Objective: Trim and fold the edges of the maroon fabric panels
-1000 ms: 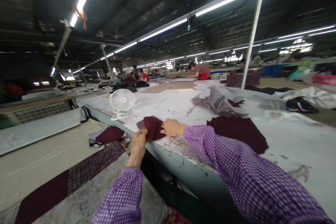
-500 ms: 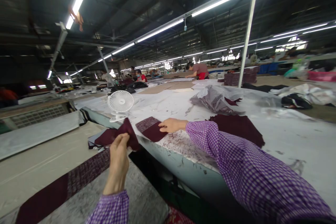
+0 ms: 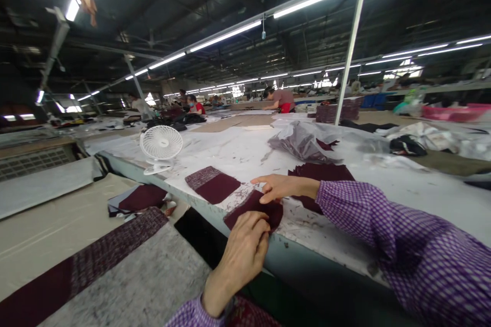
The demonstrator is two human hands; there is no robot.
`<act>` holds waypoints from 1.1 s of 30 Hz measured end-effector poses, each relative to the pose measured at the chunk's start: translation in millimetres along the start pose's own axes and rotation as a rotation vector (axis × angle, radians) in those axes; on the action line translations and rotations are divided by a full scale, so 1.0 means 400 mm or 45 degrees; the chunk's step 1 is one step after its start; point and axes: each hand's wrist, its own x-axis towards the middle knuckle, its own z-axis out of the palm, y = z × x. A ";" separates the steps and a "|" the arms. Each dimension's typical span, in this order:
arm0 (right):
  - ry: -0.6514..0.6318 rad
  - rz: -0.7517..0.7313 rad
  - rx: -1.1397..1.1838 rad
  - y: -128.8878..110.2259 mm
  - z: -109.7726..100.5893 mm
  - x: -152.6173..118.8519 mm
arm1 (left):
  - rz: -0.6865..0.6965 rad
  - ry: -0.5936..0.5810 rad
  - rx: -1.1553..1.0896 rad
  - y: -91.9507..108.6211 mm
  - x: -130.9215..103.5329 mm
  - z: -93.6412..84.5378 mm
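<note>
At the near edge of the white table, my left hand [image 3: 245,245] has its fingers curled over a maroon fabric piece [image 3: 245,208] and pinches its near edge. The piece lies partly on the tabletop. Over its far side reaches my right hand [image 3: 286,186], fingers stretched out and nothing in them; I cannot tell whether the fingertips touch the cloth. Just left of the hands lies another maroon piece [image 3: 220,187] with a speckled band. Behind my right wrist, partly covered by it, is a stack of maroon pieces [image 3: 326,171].
A white fan [image 3: 161,143] stands on the table's left edge. A clear plastic bag [image 3: 297,139] lies farther back. On the lower surface at left are a long maroon strip [image 3: 88,261] and a small fabric pile [image 3: 142,197]. A dark gap runs beside the table. Co-workers are far off.
My left hand has carried the maroon piece from over the lower surface rightward to the table edge. My right hand has moved right, off the speckled-band piece. The view has shifted slightly.
</note>
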 end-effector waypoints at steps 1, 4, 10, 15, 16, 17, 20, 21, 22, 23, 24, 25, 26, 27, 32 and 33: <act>0.007 -0.035 0.007 0.005 0.001 -0.005 | 0.013 -0.024 -0.023 -0.002 0.000 -0.004; 0.014 -0.056 0.032 0.009 0.004 -0.021 | -0.112 0.128 -0.066 -0.037 0.018 -0.019; 0.088 -0.037 -0.038 0.009 0.013 -0.041 | -0.548 0.170 0.193 -0.135 0.128 -0.012; 0.240 -0.023 -0.414 0.038 -0.001 -0.037 | -0.581 0.071 0.159 -0.150 0.189 0.029; 0.316 -0.037 -0.571 0.045 -0.007 -0.037 | -0.543 0.058 0.202 -0.149 0.191 0.036; 0.385 -0.056 -0.722 0.051 -0.013 -0.038 | -0.505 0.045 0.248 -0.149 0.191 0.042; 0.423 -0.116 -1.006 0.066 -0.026 -0.044 | -0.405 0.039 0.337 -0.152 0.183 0.052; 0.396 -0.130 -1.041 0.069 -0.027 -0.047 | -0.379 0.046 0.349 -0.154 0.180 0.054; 0.376 -0.142 -1.058 0.071 -0.027 -0.050 | -0.356 0.051 0.353 -0.155 0.177 0.055; 0.373 -0.147 -1.069 0.071 -0.025 -0.053 | -0.339 0.054 0.352 -0.157 0.175 0.056; 0.374 -0.154 -1.077 0.071 -0.022 -0.056 | -0.329 0.055 0.349 -0.158 0.174 0.057; 0.374 -0.161 -1.084 0.070 -0.019 -0.058 | -0.321 0.051 0.350 -0.159 0.173 0.058; 0.368 -0.169 -1.089 0.069 -0.016 -0.060 | -0.314 0.044 0.360 -0.160 0.172 0.058; 0.358 -0.179 -1.096 0.068 -0.014 -0.062 | -0.301 0.030 0.380 -0.160 0.172 0.058; 0.324 -0.206 -1.125 0.066 -0.012 -0.064 | -0.189 -0.086 0.571 -0.147 0.173 0.051; 0.324 -0.205 -1.124 0.066 -0.012 -0.064 | -0.181 -0.105 0.602 -0.143 0.173 0.049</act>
